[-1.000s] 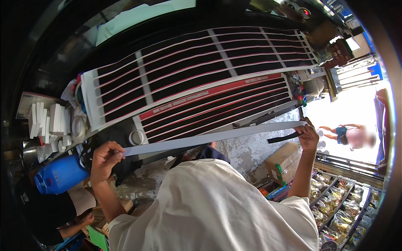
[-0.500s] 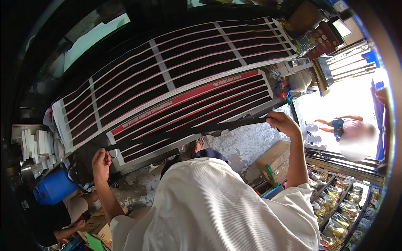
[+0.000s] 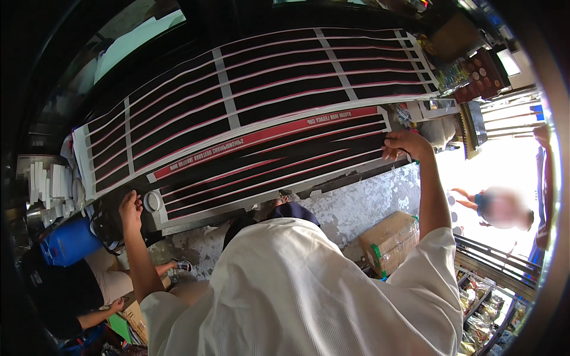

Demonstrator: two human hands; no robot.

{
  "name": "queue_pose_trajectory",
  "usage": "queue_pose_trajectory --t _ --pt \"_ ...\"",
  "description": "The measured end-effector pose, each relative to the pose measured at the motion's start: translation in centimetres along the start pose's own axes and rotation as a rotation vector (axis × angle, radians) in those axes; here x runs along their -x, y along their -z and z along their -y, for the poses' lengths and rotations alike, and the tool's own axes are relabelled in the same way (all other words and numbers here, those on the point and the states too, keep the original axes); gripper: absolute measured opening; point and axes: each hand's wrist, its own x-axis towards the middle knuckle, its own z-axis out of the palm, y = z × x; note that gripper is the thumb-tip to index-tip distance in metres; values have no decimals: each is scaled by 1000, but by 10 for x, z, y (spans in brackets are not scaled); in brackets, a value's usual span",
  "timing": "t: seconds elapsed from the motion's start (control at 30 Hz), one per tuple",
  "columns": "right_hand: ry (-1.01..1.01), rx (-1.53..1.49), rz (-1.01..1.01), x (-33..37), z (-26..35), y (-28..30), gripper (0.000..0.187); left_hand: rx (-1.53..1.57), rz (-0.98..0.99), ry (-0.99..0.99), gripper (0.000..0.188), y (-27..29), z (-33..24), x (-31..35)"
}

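Note:
My left hand [image 3: 131, 209] is closed at the left end of a dark strip, and my right hand [image 3: 407, 146] pinches its right end. The thin black strip [image 3: 255, 161] is pulled roughly straight between them, low over a printed sheet [image 3: 237, 147] with a red banner and black, white and red stripes. It blends with the black stripes, so its edges are hard to make out. A round whitish tape roll [image 3: 153, 202] sits just right of my left hand. Beyond lies a larger sheet [image 3: 279, 71] of black rows, crossed by grey bands.
A blue plastic container [image 3: 76, 242] and a seated person in a black shirt [image 3: 65, 285] are at lower left. White blocks [image 3: 50, 185] stand left of the table. A cardboard box [image 3: 389, 243] rests on the floor; packet-filled racks [image 3: 484, 314] are lower right. Another person [image 3: 504, 207] is outside.
Both hands have moved a little outward and away from me. The strip, which sagged over the sheet's near edge, now lies farther up over the stripes and looks straighter.

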Motion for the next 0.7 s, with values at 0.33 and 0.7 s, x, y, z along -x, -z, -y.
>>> queue_pose_trajectory --t 0.33,0.7 --pt "168 639 -533 -118 -35 58 33 -124 -113 -23 18 -44 21 -38" --pt "398 1008 -1102 -210 -97 86 59 -170 -155 5 12 -71 20 -69"
